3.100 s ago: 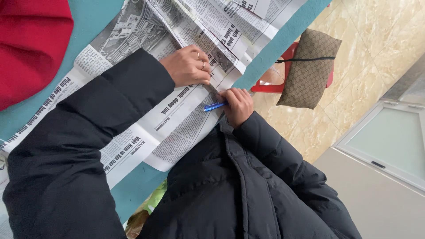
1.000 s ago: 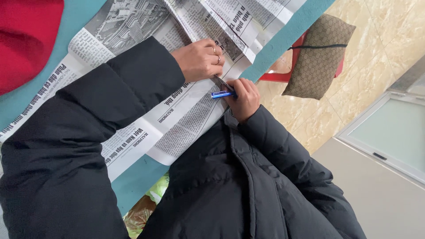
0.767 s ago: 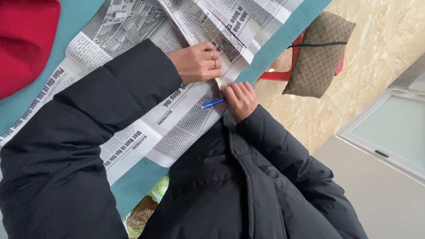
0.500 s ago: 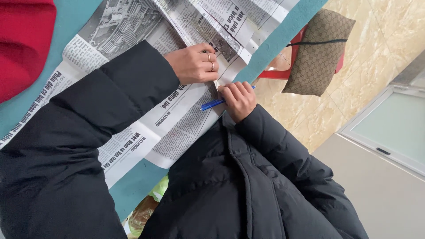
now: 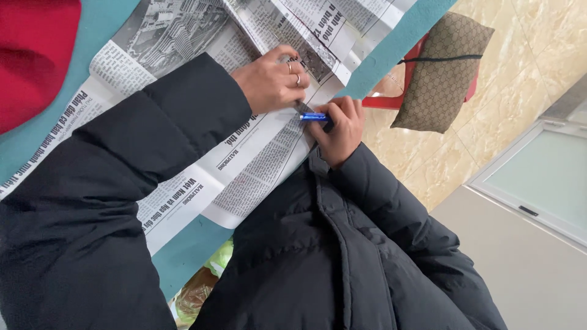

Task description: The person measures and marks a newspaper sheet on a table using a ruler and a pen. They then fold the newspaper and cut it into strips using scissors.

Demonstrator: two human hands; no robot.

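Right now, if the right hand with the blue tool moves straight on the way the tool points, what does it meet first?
Most likely the left hand: the blue tool in the right hand points at its fingers, pressed on the newspaper. Depth is unclear.

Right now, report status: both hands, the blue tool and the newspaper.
Left hand pressing newspaper flat on teal table. Right hand gripping blue tool, tip at paper beside left fingers. Nothing between them.
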